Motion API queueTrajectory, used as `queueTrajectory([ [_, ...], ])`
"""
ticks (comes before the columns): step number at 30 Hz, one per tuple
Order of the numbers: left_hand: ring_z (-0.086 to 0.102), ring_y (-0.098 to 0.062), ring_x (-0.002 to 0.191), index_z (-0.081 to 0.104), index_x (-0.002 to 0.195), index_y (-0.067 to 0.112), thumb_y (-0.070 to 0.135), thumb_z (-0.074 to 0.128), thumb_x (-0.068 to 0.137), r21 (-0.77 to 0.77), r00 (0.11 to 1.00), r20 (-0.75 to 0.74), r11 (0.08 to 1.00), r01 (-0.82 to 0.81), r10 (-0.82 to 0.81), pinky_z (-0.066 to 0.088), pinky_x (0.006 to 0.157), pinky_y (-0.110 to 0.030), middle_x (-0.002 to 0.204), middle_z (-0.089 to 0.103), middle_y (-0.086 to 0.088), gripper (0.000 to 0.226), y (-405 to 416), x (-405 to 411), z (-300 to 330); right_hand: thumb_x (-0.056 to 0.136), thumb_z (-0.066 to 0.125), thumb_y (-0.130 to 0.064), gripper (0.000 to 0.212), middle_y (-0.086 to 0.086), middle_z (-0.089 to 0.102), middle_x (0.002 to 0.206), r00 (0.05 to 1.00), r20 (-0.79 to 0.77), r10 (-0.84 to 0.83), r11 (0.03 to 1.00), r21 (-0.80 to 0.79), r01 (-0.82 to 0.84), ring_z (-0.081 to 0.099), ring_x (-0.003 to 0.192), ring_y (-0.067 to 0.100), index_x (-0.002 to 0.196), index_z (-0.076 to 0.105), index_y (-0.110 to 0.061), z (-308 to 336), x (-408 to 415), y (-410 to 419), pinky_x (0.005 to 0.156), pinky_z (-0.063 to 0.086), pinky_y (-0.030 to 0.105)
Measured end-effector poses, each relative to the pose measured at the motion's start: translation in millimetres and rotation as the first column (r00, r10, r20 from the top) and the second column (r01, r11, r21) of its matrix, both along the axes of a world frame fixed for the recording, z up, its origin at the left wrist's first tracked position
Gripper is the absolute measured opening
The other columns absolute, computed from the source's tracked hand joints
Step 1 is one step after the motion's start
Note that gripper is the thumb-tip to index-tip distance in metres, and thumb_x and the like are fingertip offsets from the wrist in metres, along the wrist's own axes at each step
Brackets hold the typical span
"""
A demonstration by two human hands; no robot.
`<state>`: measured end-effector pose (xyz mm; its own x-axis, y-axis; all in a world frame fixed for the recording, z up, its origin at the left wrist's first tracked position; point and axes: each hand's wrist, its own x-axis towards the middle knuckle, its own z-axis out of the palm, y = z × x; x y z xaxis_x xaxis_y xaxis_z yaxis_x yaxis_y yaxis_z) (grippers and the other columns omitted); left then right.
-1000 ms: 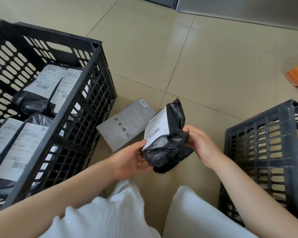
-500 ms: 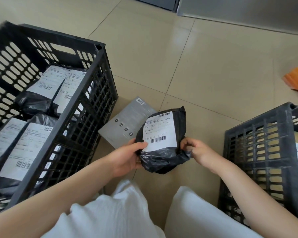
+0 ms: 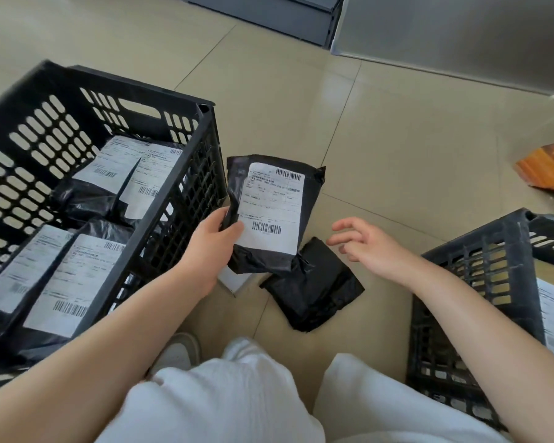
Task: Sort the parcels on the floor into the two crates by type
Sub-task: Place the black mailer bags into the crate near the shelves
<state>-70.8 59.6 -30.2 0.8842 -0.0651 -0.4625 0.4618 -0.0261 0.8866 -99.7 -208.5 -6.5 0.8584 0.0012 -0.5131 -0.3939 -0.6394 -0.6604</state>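
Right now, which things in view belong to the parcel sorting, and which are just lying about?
Job:
left hand gripping labelled black parcel
right hand, open
black parcel on floor
left crate
right crate

Lying about:
orange wooden piece
white shoe

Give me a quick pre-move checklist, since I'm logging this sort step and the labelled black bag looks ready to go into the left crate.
1. Grip: left hand holds the labelled black bag by its left edge: ok.
2. Right hand free, fingers relaxed, holding nothing: ok.
3. Type match: left crate already holds black bags with white labels: ok.
4. Room in that crate: bags cover most of the visible bottom: cannot tell.
5. Floor finished: another black bag lies there unsorted: not ok.
6. Right crate contents: mostly out of view: cannot tell.
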Motion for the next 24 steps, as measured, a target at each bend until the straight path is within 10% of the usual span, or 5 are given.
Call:
queueTrajectory([
  [7,0.065,-0.014,0.102,0.069,0.107,0.034,0.023,0.043,0.1,0.164,0.976,0.198,0.978,-0.128,0.094,0.052,0.095,-0.041,0.108,0.071,0.011,0.029,23.8,15.9,42.0,0.099,0.044,-0.011,0.04,-0.011,0.065,0.124,0.98,0.043,0.196,0.977,-0.088,-0.192,0.056,0.115,0.011,0.133,0.044,-0.032,53.4,27.7,43.4,0.084,0.041,0.015],
  [14,0.069,-0.018,0.1,0.068,0.088,0.04,0.022,0.046,0.1,0.166,0.935,0.287,0.95,-0.265,0.21,0.055,0.093,-0.042,0.097,0.074,0.012,0.031,65.3,14.6,69.6,0.099,0.045,-0.021,0.054,0.003,0.059,0.129,0.907,0.099,0.41,0.882,-0.297,-0.366,0.057,0.11,0.021,0.15,0.03,-0.023,90.1,39.4,109.4,0.095,0.049,0.037],
  [20,0.066,-0.012,0.087,0.069,0.088,0.037,0.017,0.045,0.097,0.223,0.91,0.269,0.899,-0.376,0.314,0.056,0.086,-0.042,0.088,0.073,0.016,0.032,119.1,19.0,61.5,0.099,0.045,-0.016,0.067,0.007,0.049,0.142,0.802,0.045,0.596,0.771,-0.309,-0.556,0.059,0.095,0.017,0.157,0.016,-0.03,86.9,43.0,163.0,0.07,0.049,0.031],
  [24,0.062,-0.017,0.09,0.069,0.087,0.033,0.012,0.044,0.093,0.195,0.885,0.211,0.87,-0.454,0.414,0.051,0.08,-0.037,0.094,0.069,0.009,0.033,154.3,24.0,52.8,0.097,0.042,-0.011,0.068,-0.004,0.018,0.165,0.754,0.079,0.653,0.74,-0.28,-0.612,0.023,0.148,0.025,0.158,0.018,-0.028,76.1,47.6,189.6,0.113,0.033,0.036],
])
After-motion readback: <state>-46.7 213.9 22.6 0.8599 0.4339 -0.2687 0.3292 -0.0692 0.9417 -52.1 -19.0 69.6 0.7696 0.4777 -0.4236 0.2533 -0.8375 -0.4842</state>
